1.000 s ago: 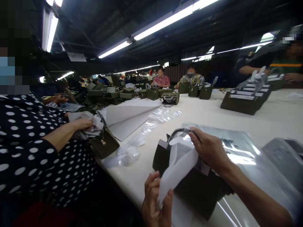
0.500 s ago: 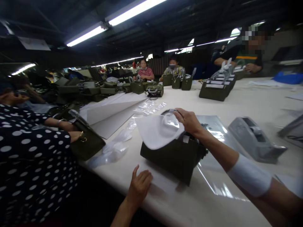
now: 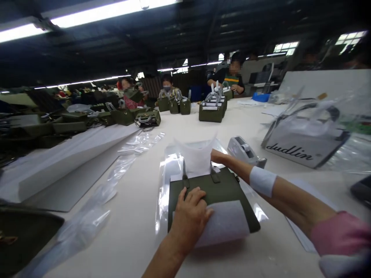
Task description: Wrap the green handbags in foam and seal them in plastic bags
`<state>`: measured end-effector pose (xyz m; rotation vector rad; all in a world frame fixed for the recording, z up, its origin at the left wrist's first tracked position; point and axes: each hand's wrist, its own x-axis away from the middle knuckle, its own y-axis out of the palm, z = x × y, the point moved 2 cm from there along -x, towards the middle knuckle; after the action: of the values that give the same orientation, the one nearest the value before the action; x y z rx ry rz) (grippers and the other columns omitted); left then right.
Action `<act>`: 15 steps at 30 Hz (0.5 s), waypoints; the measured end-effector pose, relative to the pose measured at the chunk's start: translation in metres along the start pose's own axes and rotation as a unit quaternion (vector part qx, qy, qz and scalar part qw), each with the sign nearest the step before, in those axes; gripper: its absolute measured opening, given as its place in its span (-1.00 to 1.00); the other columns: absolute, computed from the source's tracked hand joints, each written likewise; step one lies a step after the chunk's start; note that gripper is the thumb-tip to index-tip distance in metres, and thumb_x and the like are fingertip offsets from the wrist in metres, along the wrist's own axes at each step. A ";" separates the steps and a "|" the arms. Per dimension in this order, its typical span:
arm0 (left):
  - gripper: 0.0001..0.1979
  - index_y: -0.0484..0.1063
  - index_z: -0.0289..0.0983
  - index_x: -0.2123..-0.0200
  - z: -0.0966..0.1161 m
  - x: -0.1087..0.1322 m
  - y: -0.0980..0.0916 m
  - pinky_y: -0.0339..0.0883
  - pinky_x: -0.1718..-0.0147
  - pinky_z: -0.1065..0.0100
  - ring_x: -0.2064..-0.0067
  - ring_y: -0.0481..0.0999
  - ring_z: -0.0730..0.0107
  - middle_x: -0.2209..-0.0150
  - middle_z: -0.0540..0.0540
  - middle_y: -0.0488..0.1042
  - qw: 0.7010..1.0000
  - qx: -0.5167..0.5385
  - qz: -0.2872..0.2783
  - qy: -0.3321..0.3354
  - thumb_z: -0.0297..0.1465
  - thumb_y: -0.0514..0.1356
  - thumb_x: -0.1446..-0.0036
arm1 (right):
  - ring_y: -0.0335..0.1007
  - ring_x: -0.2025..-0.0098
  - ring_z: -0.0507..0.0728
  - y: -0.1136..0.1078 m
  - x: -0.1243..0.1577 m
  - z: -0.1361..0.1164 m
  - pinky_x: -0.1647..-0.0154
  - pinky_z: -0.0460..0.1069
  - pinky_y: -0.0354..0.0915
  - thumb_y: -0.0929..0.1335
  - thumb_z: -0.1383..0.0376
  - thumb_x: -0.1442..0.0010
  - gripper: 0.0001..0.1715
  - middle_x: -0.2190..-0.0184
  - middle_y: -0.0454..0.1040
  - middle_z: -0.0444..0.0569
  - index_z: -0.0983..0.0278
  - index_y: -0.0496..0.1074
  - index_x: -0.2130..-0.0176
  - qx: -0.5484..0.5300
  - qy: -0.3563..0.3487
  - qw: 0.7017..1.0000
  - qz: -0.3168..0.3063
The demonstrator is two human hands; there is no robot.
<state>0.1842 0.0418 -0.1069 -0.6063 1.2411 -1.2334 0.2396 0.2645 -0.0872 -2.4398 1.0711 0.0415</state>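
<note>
A dark green handbag (image 3: 214,189) lies on the table in front of me, on top of a clear plastic sheet (image 3: 162,200). My left hand (image 3: 191,212) rests on the bag's face, fingers apart, with a translucent white sheet (image 3: 226,222) under the thumb side and along the bag's near edge. My right hand (image 3: 217,156) reaches to the handle area at the bag's far edge; its fingers are hidden behind a curved white sheet (image 3: 195,154) standing between the handles.
A grey tape dispenser (image 3: 243,150) stands beyond my right forearm. Farther right is a wrapped bag marked "dudlin" (image 3: 304,143). White sheets (image 3: 72,162) and crumpled clear plastic (image 3: 95,204) lie left. Several green handbags (image 3: 211,112) and co-workers are across the table.
The handbag has gone from tilted above the table to lying on the clear plastic, its white sheet now upright. My left hand has moved from the table edge onto the bag. The view has turned right.
</note>
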 end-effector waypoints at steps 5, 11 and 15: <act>-0.91 0.35 -0.27 0.44 -0.018 -0.017 0.003 0.13 -0.01 -0.08 0.02 0.37 0.18 0.12 -0.14 0.42 0.997 0.020 -0.045 -0.058 -0.42 0.11 -0.10 | 0.34 0.24 0.18 -0.036 0.037 -0.016 0.19 0.07 0.24 0.25 0.21 -0.12 -0.76 0.41 0.45 0.01 0.29 0.42 0.39 0.103 -0.015 0.989 0.102; -0.91 0.32 -0.25 0.45 -0.021 -0.019 -0.001 0.14 -0.01 0.00 0.09 0.40 0.25 0.19 -0.07 0.44 0.999 0.016 -0.025 -0.026 -0.39 0.13 -0.09 | 0.33 0.11 0.15 -0.027 0.177 -0.024 -0.09 0.12 0.09 0.32 0.16 -0.12 -0.65 0.19 0.46 -0.01 0.24 0.37 0.10 0.330 -0.306 0.893 -0.020; -0.80 0.34 -0.27 0.26 -0.028 -0.081 -0.041 -0.10 -0.14 0.02 -0.06 0.26 0.21 0.08 -0.13 0.39 0.983 -0.087 0.162 0.007 -0.27 0.12 -0.10 | 0.25 0.01 0.20 -0.011 0.202 -0.001 -0.16 0.21 -0.07 0.34 0.05 -0.07 -0.43 0.12 0.43 0.04 0.36 0.31 0.03 0.382 -0.314 0.869 0.007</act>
<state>0.1554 0.1117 -0.0490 -0.4974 1.4062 -0.8657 0.3872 0.1318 -0.1246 -1.5242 0.6258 0.3275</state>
